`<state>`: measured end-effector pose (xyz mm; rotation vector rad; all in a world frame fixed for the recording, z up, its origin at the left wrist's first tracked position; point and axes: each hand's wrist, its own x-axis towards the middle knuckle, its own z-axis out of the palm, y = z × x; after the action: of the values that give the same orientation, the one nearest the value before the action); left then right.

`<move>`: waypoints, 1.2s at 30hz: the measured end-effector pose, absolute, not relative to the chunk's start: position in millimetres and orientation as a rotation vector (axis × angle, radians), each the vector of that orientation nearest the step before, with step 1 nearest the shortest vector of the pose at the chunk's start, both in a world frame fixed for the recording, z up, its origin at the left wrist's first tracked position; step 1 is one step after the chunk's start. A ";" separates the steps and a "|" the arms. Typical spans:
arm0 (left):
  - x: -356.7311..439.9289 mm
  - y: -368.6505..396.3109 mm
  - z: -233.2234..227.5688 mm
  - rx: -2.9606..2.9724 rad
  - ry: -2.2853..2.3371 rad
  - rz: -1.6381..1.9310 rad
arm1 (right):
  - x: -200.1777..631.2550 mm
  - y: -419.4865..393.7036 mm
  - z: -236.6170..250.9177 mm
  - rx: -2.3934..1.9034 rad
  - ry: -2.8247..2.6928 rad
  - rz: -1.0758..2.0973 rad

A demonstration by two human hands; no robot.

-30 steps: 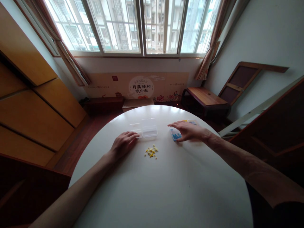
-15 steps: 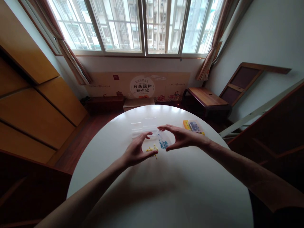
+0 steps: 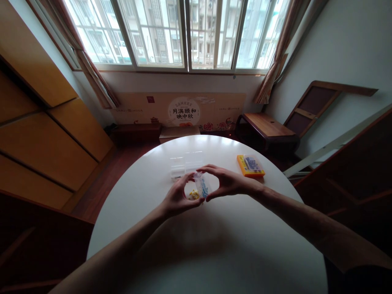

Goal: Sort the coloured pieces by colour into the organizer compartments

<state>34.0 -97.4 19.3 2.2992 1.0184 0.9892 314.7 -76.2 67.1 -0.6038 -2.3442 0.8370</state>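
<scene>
A small clear plastic box [image 3: 201, 184] with blue pieces inside is tilted up on edge between my hands, above the white table. My left hand [image 3: 176, 195] curves round from the left, with its thumb at the near end of the box and its fingertips at the far end. From the other side, my right hand [image 3: 228, 181] grips the same ends, thumb near and fingers far. Small yellow pieces [image 3: 193, 194] show through the gap inside my left hand; part of them is hidden by the box and thumb.
Beyond my hands, an open clear plastic case [image 3: 180, 166] lies on the round white table [image 3: 196, 253]. At the right sits an orange-yellow box [image 3: 251, 173], with a clear box of dark blue pieces [image 3: 252, 163] on top. A wooden stool [image 3: 268, 124] stands past the table's far edge.
The clear box of blue pieces has tilted up and shifted left. Both hands have closed in on its ends, and my right hand no longer covers part of the orange-yellow box.
</scene>
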 end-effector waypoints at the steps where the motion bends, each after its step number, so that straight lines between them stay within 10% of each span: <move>1: 33.8 -97.5 19.9 2.305 1.027 0.994 | 313.4 -76.0 66.1 -0.603 -2.336 0.836; 20: 39.2 -100.3 13.4 2.534 1.260 1.084 | 271.6 -97.9 77.1 -1.481 -2.309 0.496; 36: 34.2 -98.0 4.5 2.528 1.257 1.140 | 263.3 -101.2 77.4 -1.339 -2.518 0.370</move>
<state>34.2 -98.0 4.5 2.5282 1.2566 1.1396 263.3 -101.2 77.4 -1.3391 -2.5179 0.3696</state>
